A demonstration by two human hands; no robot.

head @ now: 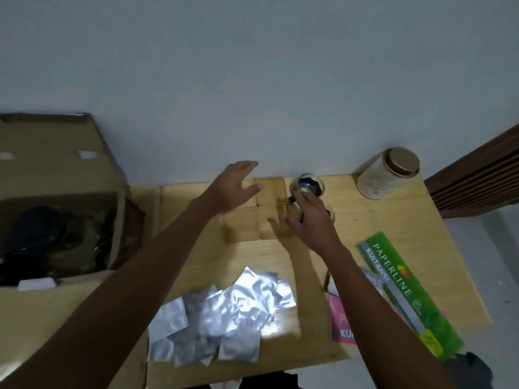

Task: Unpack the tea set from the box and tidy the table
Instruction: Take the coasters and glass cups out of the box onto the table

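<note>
The person's left hand (pixel 235 186) was flat and open, fingers spread, over the pale square wooden coasters (pixel 270 211) at the far edge of the light wooden table (pixel 373 217). The right hand (pixel 310 220) reached just past those coasters, its fingers loosely curled beside a small clear glass cup with a dark lid (pixel 308 186); whether they touched it could not be told. Left of the left fingers sat the open brown cardboard box (pixel 56 175) with dark things inside. Near the wrists lay shiny silver foil packets (pixel 224 313). Right of the right fingers stood a cream tin with a brown lid (pixel 389 171), and a green receipt book (pixel 407 293) lay nearer.
</note>
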